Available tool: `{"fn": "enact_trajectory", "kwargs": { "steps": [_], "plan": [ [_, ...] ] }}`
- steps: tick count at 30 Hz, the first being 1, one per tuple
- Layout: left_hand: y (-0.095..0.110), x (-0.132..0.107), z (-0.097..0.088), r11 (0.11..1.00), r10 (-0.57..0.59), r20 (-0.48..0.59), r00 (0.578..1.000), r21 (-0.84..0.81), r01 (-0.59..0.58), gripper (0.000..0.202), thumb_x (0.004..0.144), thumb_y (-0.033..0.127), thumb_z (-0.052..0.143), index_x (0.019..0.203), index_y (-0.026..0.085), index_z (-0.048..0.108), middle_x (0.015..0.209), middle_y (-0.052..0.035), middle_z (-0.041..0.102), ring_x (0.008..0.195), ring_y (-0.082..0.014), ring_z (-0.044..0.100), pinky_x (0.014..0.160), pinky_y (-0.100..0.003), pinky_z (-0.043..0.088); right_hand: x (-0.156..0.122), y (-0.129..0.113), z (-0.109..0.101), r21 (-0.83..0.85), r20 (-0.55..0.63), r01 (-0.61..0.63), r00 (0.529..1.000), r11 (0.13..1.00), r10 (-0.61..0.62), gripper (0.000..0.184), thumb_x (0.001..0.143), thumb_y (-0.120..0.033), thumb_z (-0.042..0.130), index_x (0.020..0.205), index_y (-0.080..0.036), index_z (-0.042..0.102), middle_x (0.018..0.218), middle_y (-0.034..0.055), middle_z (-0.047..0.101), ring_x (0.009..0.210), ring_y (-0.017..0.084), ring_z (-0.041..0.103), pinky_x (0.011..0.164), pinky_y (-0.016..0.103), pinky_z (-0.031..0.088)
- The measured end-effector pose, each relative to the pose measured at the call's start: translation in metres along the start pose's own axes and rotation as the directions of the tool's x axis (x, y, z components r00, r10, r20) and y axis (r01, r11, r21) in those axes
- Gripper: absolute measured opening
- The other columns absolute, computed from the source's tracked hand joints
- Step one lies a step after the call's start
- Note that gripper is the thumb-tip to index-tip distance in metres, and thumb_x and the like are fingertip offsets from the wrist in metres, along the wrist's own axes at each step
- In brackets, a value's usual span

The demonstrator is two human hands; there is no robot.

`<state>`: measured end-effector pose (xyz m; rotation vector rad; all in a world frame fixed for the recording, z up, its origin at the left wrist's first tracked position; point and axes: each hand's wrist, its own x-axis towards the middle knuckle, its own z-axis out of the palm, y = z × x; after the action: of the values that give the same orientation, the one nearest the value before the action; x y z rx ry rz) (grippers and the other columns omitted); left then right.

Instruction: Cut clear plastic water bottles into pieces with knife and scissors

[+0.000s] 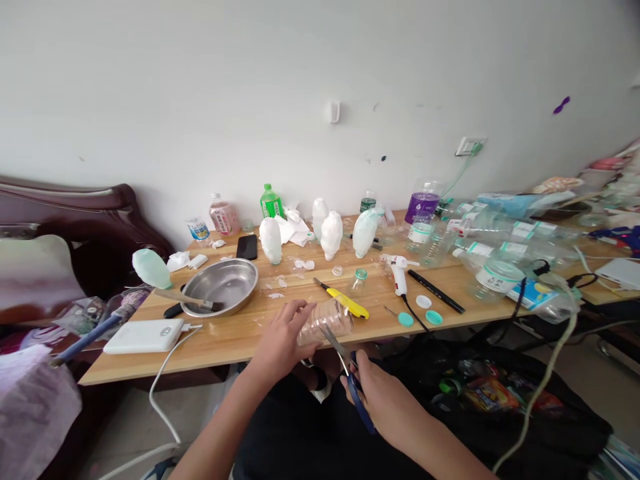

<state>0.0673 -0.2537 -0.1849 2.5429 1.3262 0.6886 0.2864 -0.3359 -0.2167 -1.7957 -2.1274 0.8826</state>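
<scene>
My left hand [287, 333] is wrapped around one end of a clear, ribbed piece of plastic bottle [330, 319], which lies on its side at the table's front edge. In my right hand [380, 390] is a pair of scissors [350, 377] with dark blue handles. Its blades reach up to the bottle piece and touch or overlap its near side; I cannot tell if they are cutting in. Just behind the bottle piece lies a yellow utility knife [347, 302]. A cut bottle neck [359, 280] with a green ring stands beyond the knife.
A metal bowl [245, 283] with a brush [195, 301] across it stands left, near a white power bank [145, 335]. Behind are several white-coated shapes [331, 235]. To the right are a glue gun [399, 270], a black marker [436, 291] and several clear bottles [500, 277].
</scene>
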Motion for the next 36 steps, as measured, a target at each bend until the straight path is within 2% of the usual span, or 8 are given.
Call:
{"fn": "enact_trajectory", "kwargs": {
  "steps": [5,9,14,23,36],
  "plan": [
    [-0.008,0.003,0.005,0.998,0.059,-0.006,0.998,-0.010,-0.059,0.071,0.077,0.029,0.074,0.141,0.028,0.044,0.138,-0.0086,0.055,0.121,-0.0276,0.050,0.104,-0.046,0.045,0.005,-0.006,0.004,-0.082,-0.002,-0.093,0.996,0.992,0.093,0.011,0.096,-0.032,0.042,0.098,-0.021,0.042,0.099,0.0125,0.069,0.090,0.030,0.070,0.067,0.033,0.039],
    [-0.008,0.007,0.006,0.997,0.077,0.012,0.997,-0.030,-0.076,0.067,0.077,0.033,0.075,0.138,0.023,0.048,0.126,-0.0075,0.064,0.113,-0.0269,0.051,0.100,-0.045,0.047,0.004,-0.007,0.008,-0.118,-0.048,-0.131,0.991,0.984,0.127,0.012,0.097,-0.033,0.042,0.094,-0.021,0.043,0.092,0.0123,0.071,0.090,0.030,0.070,0.066,0.032,0.038],
    [-0.009,0.009,0.007,0.995,0.098,0.034,0.995,-0.032,-0.097,0.065,0.079,0.036,0.073,0.138,0.021,0.049,0.126,-0.0102,0.064,0.115,-0.0265,0.054,0.100,-0.044,0.047,0.005,-0.004,0.013,-0.159,-0.067,-0.161,0.986,0.974,0.152,0.010,0.095,-0.030,0.046,0.096,-0.020,0.045,0.091,0.0126,0.072,0.087,0.029,0.071,0.065,0.031,0.037],
    [-0.006,0.009,0.011,0.996,0.073,0.061,0.995,0.038,-0.075,0.066,0.082,0.040,0.069,0.142,0.026,0.044,0.133,-0.0106,0.061,0.121,-0.0269,0.058,0.103,-0.043,0.048,0.003,0.003,0.026,-0.080,-0.098,-0.176,0.981,0.981,0.168,0.010,0.095,-0.029,0.044,0.094,-0.020,0.048,0.087,0.0126,0.071,0.085,0.030,0.070,0.066,0.032,0.039],
    [-0.003,0.008,0.020,0.985,0.113,0.010,0.994,0.129,-0.113,0.062,0.085,0.042,0.064,0.141,0.025,0.044,0.131,-0.0098,0.062,0.117,-0.0264,0.059,0.097,-0.042,0.049,0.004,0.011,0.038,0.035,-0.145,-0.141,0.979,0.989,0.145,0.013,0.095,-0.025,0.044,0.095,-0.017,0.054,0.079,0.0104,0.070,0.076,0.025,0.069,0.066,0.029,0.041]
  ]
}}
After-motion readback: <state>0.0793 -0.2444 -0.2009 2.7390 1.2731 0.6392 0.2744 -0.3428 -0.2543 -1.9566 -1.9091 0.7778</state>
